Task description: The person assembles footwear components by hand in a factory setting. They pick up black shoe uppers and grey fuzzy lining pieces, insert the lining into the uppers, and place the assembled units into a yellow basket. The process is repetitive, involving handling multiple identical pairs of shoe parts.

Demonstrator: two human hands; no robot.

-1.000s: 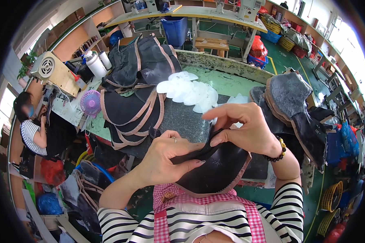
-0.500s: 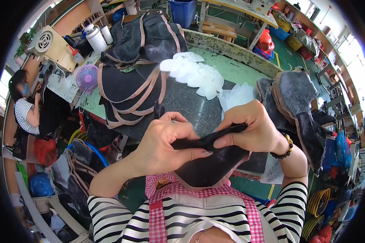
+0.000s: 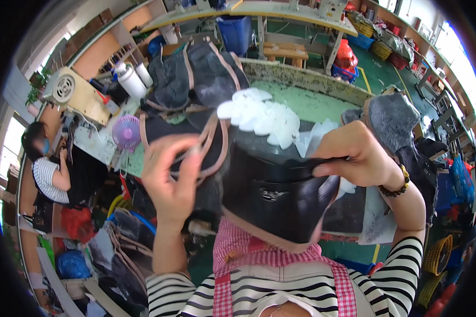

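A dark leather boot-upper piece point(image 3: 269, 198) with a pale pinkish edge hangs upright in front of my chest, its glossy side showing. My right hand point(image 3: 357, 156) pinches its upper right edge between thumb and fingers. Off the piece to the left, my left hand point(image 3: 172, 177) is raised and blurred, with thumb and fingers apart and nothing seen in it. Behind that hand lies a stack of similar dark pieces point(image 3: 158, 129) with pinkish edges. White translucent plastic shapes point(image 3: 262, 116) lie overlapping on the bench beyond the held piece.
More dark pieces point(image 3: 195, 74) are heaped at the back of the green bench point(image 3: 307, 90). Grey furry boot pieces point(image 3: 394, 116) stand at the right. A purple fan point(image 3: 126, 132), white flask point(image 3: 131, 82) and sewing machine point(image 3: 79, 95) are at the left, where a co-worker point(image 3: 50, 169) sits.
My left hand has let go of the leather piece and moved left and up. The piece has unfolded and now hangs from my right hand. The whole view has shifted slightly.
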